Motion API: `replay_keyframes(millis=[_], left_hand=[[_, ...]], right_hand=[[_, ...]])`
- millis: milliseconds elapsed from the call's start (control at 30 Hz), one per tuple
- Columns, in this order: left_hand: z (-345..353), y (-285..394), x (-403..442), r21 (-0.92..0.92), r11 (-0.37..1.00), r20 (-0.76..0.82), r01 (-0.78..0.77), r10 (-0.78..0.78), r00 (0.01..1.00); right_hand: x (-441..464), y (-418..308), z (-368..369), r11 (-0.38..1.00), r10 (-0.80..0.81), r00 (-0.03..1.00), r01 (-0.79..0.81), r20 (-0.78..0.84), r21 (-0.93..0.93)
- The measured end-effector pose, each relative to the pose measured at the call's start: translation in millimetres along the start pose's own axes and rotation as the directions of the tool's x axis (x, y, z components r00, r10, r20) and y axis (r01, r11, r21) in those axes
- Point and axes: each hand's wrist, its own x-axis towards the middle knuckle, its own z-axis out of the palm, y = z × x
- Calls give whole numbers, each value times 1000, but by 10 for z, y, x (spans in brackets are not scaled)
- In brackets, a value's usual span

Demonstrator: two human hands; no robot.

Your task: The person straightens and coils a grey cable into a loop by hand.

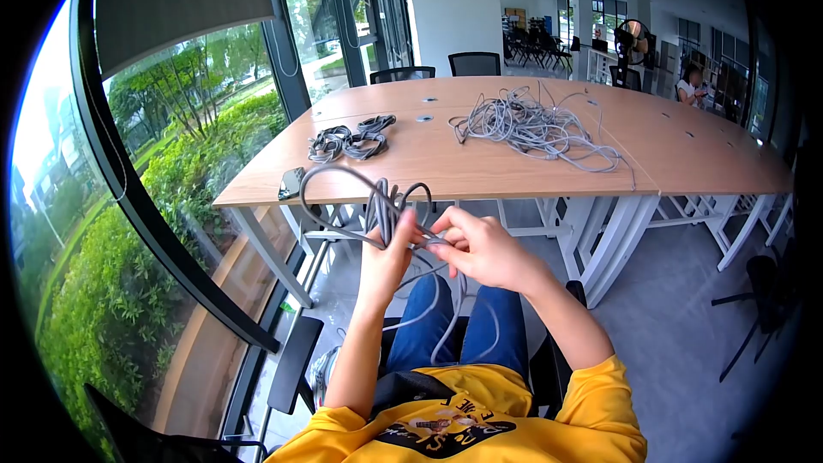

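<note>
A grey cable (383, 206) is gathered in loose loops in my left hand (390, 249), whose fingers are closed round it. One wide loop sticks out to the left, above the lap. My right hand (484, 249) pinches a strand of the same cable just right of the bundle. Loose lengths hang from both hands over the blue jeans. On the table (411, 180) beyond, several coiled cables (351, 139) lie at the left. A large tangled heap of grey cables (540, 124) spreads over the middle right.
A dark phone-like object (291, 183) lies at the table's near left corner. Black chairs (474, 63) stand behind the table. Tall windows (197, 120) run along the left. Far right, a person (691, 86) sits near a fan (633, 41). A chair armrest (296, 364) is at my left.
</note>
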Motion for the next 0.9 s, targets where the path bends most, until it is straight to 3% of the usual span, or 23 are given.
replay_keyframes(millis=[33,67,133,167,233,267,333,367,400,433,467,500,567,600,667,700,833,900], left_hand=[[9,-42,7,121,990,9,-67,66,998],[12,-63,11,238,962,25,-133,131,991],[21,16,-23,213,972,7,-101,101,995],[16,32,-34,177,979,21,-98,96,995],[6,123,-76,145,988,21,-60,58,998],[-16,55,-45,33,995,-5,-89,89,996],[-7,182,-80,78,995,-121,-66,76,990],[-69,196,-57,92,995,-130,-26,38,991],[-94,236,-64,51,997,-95,-53,58,994],[-81,220,-52,53,994,-132,-93,99,986],[-64,196,-39,58,990,-169,-132,140,976],[-47,183,-34,58,990,-170,-131,139,976],[-15,165,-16,81,976,-261,-201,216,941],[-35,167,-2,81,976,-260,-201,215,941],[-127,191,31,24,986,-302,-167,166,939],[-163,203,44,-22,984,-358,-176,157,920],[-262,150,73,60,977,-325,-206,214,921],[-247,111,85,142,965,-304,-221,255,918]], right_hand=[[-6,15,8,993,-22,1000,20,-10,-113],[-14,52,11,993,-21,1000,20,-11,-113],[-25,120,9,913,-207,978,188,-12,-362],[-24,108,1,913,-206,978,188,-12,-361],[-23,57,-17,1000,-18,998,19,61,-20],[-30,78,-21,1000,-17,998,18,60,-18],[-50,164,-69,874,-10,961,-127,278,469],[-73,219,-81,856,-29,876,-227,481,465],[-91,365,20,856,-29,877,-226,480,465],[-121,566,186,931,-219,847,33,484,363],[-146,669,315,919,-391,766,299,511,256],[-177,623,398,919,-391,765,299,511,256],[-227,497,497,813,-247,826,-108,506,573],[-223,506,463,812,-248,826,-108,506,573],[-211,534,319,854,101,757,-399,646,334],[-248,477,251,874,103,830,-339,548,348],[-214,455,-137,824,240,806,-464,541,325],[-199,440,-202,954,232,907,-283,350,102]])
